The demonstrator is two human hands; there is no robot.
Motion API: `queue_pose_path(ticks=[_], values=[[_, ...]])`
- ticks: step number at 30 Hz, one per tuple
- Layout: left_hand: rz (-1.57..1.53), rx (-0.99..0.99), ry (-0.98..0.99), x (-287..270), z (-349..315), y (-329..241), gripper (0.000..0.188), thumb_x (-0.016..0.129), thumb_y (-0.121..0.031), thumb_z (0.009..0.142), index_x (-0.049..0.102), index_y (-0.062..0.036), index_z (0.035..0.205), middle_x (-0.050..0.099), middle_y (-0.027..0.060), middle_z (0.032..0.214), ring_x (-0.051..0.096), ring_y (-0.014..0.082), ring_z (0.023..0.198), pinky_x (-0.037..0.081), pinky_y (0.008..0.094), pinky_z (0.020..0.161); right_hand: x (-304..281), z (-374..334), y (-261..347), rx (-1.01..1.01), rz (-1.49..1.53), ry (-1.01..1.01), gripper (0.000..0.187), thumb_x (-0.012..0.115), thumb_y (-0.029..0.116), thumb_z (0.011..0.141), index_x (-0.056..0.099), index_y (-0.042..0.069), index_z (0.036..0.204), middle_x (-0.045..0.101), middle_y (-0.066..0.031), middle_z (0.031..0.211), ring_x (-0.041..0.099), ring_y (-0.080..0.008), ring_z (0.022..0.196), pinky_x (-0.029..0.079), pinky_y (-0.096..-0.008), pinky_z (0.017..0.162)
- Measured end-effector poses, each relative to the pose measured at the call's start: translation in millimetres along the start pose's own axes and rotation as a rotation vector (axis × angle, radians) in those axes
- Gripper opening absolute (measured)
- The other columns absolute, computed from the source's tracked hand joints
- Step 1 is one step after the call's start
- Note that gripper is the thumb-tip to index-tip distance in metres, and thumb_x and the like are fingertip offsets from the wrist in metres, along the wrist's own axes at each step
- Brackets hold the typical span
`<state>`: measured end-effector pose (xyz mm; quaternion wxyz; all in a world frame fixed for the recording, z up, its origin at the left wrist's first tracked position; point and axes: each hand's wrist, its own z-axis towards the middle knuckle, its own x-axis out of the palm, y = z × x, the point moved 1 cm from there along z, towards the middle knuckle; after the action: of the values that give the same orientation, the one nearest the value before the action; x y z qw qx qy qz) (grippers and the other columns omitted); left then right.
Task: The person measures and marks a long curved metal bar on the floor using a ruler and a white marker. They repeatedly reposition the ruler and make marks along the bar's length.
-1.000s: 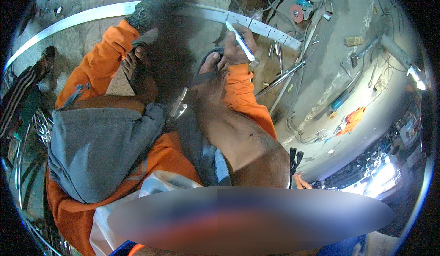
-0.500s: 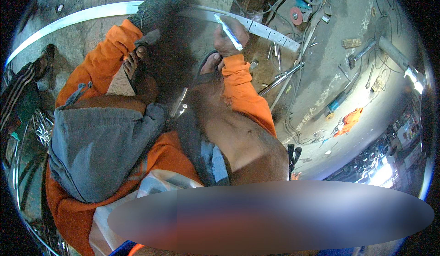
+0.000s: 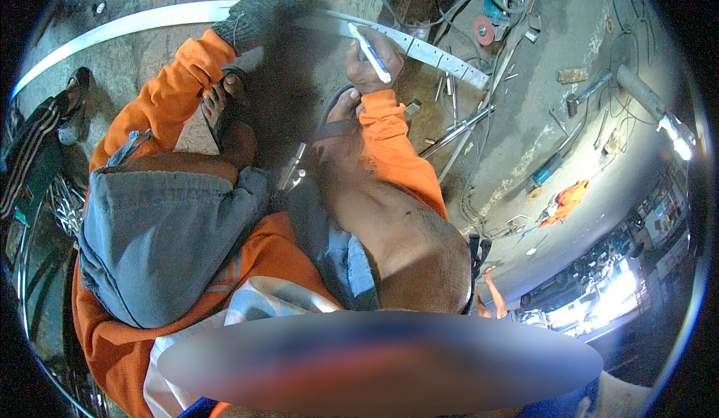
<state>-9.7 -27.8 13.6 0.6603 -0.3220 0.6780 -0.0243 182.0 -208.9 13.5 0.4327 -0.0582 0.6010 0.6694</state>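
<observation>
A long, pale flat metal bar [image 3: 142, 23] runs across in front of my feet, with several dark cross marks on its right part. My left hand [image 3: 262, 15], in a dark knitted glove, is closed over the bar near its middle. My right hand [image 3: 372, 64] is bare and holds a white-and-blue marker pen [image 3: 370, 53], its fingers wrapped round the barrel, beside the marked stretch. The fingertips of my right hand are partly hidden.
Short metal tubes [image 3: 452, 92] and longer rods [image 3: 460, 129] lie right of my foot. An angle grinder [image 3: 490, 13] stands beyond the bar's right end; another grinder [image 3: 545, 172], cables and an orange cloth [image 3: 567, 202] lie farther right. At left is another person's foot [image 3: 75, 92].
My right hand with the marker has shifted slightly left. My left hand stays on the bar. Another person's limb has come into view at the lower right.
</observation>
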Motion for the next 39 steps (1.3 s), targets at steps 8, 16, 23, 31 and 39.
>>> queue_pose_path(ticks=[8, 16, 23, 31, 39], values=[[-0.016, 0.017, -0.021, -2.1, -0.2, -0.9, 0.034, 0.065, -0.013, 0.087, 0.072, -0.0157, 0.119, 0.068, 0.0120, 0.115, 0.065, 0.0336, 0.108, 0.052, 0.0429, 0.096, 0.9, -1.4, 0.4, 0.015, -0.008, 0.001, 0.028, 0.075, 0.013, 0.073, 0.071, 0.011, 0.101, 0.075, -0.0104, 0.089, 0.072, -0.0321, 0.081, 0.054, -0.0418, 0.081], [-0.011, 0.002, -0.010, -4.7, 0.1, -3.2, 0.034, 0.065, -0.013, 0.087, 0.072, -0.0150, 0.120, 0.068, 0.0124, 0.115, 0.065, 0.0345, 0.108, 0.052, 0.0432, 0.096, 2.5, -0.9, -1.8, -0.012, 0.013, -0.001, 0.028, 0.075, 0.013, 0.073, 0.070, 0.011, 0.101, 0.074, -0.0104, 0.087, 0.071, -0.0324, 0.078, 0.053, -0.0429, 0.080], [-0.029, -0.023, 0.013, -6.9, 0.9, -4.7, 0.035, 0.065, -0.012, 0.086, 0.072, -0.0135, 0.120, 0.068, 0.0131, 0.115, 0.064, 0.0354, 0.108, 0.052, 0.0440, 0.096, 4.4, -1.9, -3.8, -0.022, -0.016, -0.008, 0.029, 0.075, 0.013, 0.072, 0.070, 0.011, 0.100, 0.073, -0.0104, 0.085, 0.071, -0.0325, 0.078, 0.052, -0.0428, 0.080], [-0.042, 0.002, -0.008, -4.0, 0.9, -2.0, 0.033, 0.064, -0.013, 0.087, 0.072, -0.0134, 0.119, 0.068, 0.0127, 0.115, 0.065, 0.0355, 0.106, 0.052, 0.0440, 0.095, 5.2, -2.9, -4.7, -0.015, -0.016, -0.009, 0.031, 0.074, 0.015, 0.072, 0.071, 0.012, 0.102, 0.074, -0.0111, 0.087, 0.071, -0.0323, 0.078, 0.052, -0.0426, 0.080], [-0.100, 0.013, -0.005, -5.5, 0.2, 0.3, 0.036, 0.063, -0.012, 0.086, 0.070, -0.0125, 0.122, 0.066, 0.0136, 0.117, 0.064, 0.0363, 0.108, 0.052, 0.0443, 0.096, 4.9, -3.7, -4.8, 0.011, -0.030, 0.009, 0.031, 0.075, 0.015, 0.072, 0.070, 0.012, 0.102, 0.074, -0.0108, 0.088, 0.071, -0.0320, 0.079, 0.052, -0.0426, 0.080]])
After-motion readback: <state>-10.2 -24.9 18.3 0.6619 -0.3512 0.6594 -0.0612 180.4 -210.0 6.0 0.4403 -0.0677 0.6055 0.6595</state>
